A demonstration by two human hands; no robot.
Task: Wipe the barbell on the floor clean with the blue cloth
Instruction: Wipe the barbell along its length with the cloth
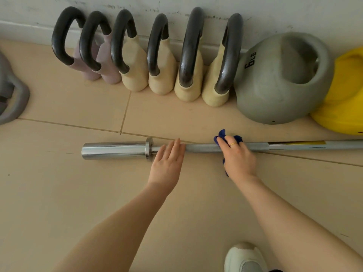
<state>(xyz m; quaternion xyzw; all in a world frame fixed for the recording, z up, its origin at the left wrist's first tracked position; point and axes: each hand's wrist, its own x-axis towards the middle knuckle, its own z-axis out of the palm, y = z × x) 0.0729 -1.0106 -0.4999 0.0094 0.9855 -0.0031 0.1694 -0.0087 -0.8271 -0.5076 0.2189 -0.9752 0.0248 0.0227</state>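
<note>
A steel barbell (206,147) lies on the beige tile floor (59,193), running left to right w/ its thick sleeve end at left and the shaft passing out of frame at right. The right hand (238,160), a gold ring (233,144) on one finger, presses the blue cloth (221,137) onto the shaft, fingers curled over cloth and bar together; blue edges poke out on the far side and below the palm. The left hand (168,160) lies flat and open, fingers straight, fingertips touching the shaft just right of the collar, gripping nothing. The hands are apart, w/ a bare stretch of bar between them. Along the far wall (275,10) stands a row of weights: two pink and four cream kettlebells w/ dark handles, then a grey kettlebell (279,83) marked 6 LB and a yellow one (341,99) at far right. Another grey weight (11,97) sits at the left edge. A white shoe (243,258) shows at the near edge.
</note>
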